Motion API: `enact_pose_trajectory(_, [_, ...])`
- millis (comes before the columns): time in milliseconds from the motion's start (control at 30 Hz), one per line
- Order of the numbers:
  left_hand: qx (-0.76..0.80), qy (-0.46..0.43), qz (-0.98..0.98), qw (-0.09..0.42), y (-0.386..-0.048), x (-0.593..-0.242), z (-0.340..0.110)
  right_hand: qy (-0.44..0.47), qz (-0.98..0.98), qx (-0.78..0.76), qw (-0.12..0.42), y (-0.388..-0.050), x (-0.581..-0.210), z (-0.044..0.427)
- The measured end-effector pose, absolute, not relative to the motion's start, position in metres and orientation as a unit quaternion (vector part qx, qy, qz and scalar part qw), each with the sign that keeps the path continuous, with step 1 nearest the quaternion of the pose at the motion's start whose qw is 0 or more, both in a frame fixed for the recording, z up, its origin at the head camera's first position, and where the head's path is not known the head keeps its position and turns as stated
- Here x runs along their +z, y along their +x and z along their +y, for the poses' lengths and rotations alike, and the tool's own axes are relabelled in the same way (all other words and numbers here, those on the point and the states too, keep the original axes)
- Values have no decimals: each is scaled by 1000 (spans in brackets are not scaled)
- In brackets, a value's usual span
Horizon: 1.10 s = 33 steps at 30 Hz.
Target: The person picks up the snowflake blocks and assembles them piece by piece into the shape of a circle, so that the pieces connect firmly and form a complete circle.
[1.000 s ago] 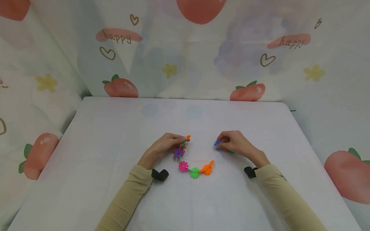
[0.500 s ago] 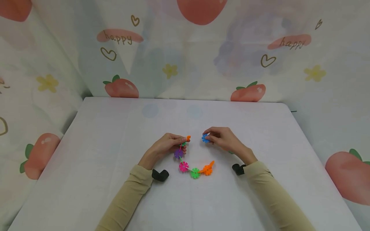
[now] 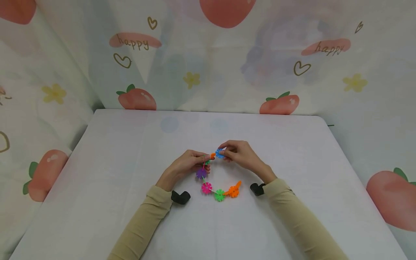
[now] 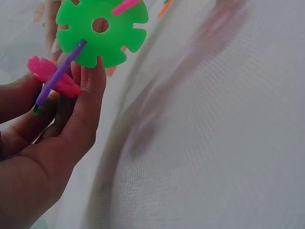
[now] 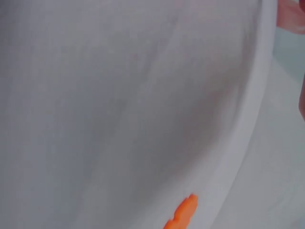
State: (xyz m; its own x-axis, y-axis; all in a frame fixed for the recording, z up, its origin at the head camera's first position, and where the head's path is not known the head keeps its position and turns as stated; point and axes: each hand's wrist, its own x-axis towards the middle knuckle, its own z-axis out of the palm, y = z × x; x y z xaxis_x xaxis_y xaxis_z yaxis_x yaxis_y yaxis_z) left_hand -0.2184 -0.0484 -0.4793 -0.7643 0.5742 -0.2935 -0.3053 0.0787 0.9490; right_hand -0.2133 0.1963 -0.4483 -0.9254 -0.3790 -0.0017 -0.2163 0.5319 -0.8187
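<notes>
**Near mid-table: chain (image 3: 201, 173) in left hand (image 3: 186, 162), blue disc (image 3: 219, 154) in right hand (image 3: 242, 155)**

Left hand: thumb and fingers clamped on the chain's far end; an orange piece (image 3: 212, 156) pokes out past them, with a small green disc (image 3: 207, 162) just below. Right hand: thumb and fingers pinch the blue disc at the orange piece; cannot tell whether the two are joined. Hands close together, those pieces between them.

Chain curves toward the person, then right: purple, pink disc (image 3: 206, 188), light green disc (image 3: 220, 195), orange disc (image 3: 233, 191), thinner edge-on pieces linking them. Left wrist view: notched green disc (image 4: 114, 36) face-on, tilted pink disc (image 4: 45, 71) by the thumb. Right wrist view: mostly pale cloth, orange tip (image 5: 183, 214) at lower edge.

Further out: black bands (image 3: 180, 197) at both wrists, tan sleeves (image 3: 143, 220), white table (image 3: 130, 144), fruit-printed backdrop (image 3: 208, 54).
</notes>
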Motion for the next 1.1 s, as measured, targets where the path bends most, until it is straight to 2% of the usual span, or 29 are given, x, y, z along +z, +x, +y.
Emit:
enact_pose_trajectory(500, [643,122,694,302,-218,-477,-50,-176,831,-503,159,-222,-454,187])
enact_pose_trajectory(733, [634,127,691,323,-217,-472,-51,-152,841,-495,153,-224,-452,189])
enact_pose_trajectory(1100, [648,75,694,305,-218,-473,-49,-173,845,-479,163,-226,-445,184])
